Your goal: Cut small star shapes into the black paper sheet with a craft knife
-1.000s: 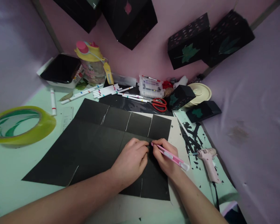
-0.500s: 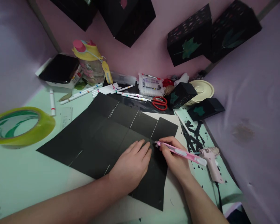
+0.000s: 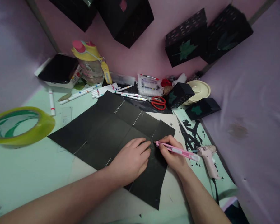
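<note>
A large sheet of black paper (image 3: 93, 124) lies at an angle on a pale board (image 3: 170, 189), marked with several short white lines and cut at its far edge. My left hand (image 3: 132, 160) rests flat on the sheet, fingers stretched out and slightly apart. Just right of those fingertips, my right hand (image 3: 175, 155) grips a pink utility knife (image 3: 177, 150) like a pen. The knife's tip meets the paper beside the near end of a white line; the blade itself is too small to make out.
Yellow tape (image 3: 46, 124) lies at left. Behind the sheet are white markers (image 3: 105, 90), red-handled scissors (image 3: 158, 103), a clear case (image 3: 149, 85) and a bottle (image 3: 91, 65). A glue gun (image 3: 208, 158) and black scraps (image 3: 192, 137) lie at right. Black boxes (image 3: 186, 40) hang above.
The black sheet has turned slightly and shifted, its left corner moving right and away from me. My left hand has slid a little left, and the knife tip remains near the same line.
</note>
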`<state>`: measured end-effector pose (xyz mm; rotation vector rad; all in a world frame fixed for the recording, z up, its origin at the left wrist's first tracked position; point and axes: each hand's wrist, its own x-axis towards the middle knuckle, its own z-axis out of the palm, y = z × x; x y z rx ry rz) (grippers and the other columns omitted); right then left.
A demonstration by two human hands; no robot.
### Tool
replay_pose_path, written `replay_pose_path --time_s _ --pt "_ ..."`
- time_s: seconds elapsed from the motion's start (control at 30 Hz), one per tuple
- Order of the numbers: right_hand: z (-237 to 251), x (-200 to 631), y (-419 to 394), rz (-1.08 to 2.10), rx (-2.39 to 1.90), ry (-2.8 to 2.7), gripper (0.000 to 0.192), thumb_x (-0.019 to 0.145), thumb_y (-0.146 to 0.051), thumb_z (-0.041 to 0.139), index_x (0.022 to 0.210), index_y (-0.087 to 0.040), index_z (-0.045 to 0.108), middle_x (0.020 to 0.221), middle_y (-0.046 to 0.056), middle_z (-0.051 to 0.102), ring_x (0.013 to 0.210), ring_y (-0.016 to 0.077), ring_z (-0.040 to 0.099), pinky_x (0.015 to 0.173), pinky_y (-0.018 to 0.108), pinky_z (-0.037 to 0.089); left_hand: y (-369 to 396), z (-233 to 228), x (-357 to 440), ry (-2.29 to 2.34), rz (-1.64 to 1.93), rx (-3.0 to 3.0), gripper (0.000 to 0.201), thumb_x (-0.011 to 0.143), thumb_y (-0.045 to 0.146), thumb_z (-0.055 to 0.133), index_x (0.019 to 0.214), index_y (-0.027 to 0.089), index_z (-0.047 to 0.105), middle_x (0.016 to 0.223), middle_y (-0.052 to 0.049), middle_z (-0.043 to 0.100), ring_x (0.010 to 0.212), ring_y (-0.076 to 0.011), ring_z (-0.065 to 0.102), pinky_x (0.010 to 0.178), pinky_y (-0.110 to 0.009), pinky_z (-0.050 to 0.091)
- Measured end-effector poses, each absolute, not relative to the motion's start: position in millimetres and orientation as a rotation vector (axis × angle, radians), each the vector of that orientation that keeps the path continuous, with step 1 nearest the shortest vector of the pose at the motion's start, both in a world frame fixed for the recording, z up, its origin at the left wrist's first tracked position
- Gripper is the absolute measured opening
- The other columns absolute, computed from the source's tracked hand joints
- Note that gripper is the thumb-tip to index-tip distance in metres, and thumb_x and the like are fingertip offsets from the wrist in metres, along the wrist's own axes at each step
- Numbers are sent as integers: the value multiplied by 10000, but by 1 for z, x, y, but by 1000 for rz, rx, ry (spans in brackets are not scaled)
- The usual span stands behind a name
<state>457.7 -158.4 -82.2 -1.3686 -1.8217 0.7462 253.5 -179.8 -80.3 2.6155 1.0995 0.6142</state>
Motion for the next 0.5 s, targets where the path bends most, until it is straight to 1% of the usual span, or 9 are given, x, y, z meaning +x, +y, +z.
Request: replay_pose_path --time_s 0.27,0.5 --pt "-83 456 -160 756 -1362 -1857 67 850 -227 580 787 -205 585 753 27 671 652 159 618 592 267 475 -180 -78 254 1098 627 2595 205 871 180 533 1047 153 634 1240 -94 610 1222 -269 472 1028 -447 423" --pt "-84 457 -161 752 -1367 -1876 76 859 -236 578 791 -204 588 756 25 669 649 156 611 590 263 469 -180 -80 253 1103 615 2594 217 882 183 511 1055 146 636 1252 -89 604 1225 -274 466 1039 -445 414"
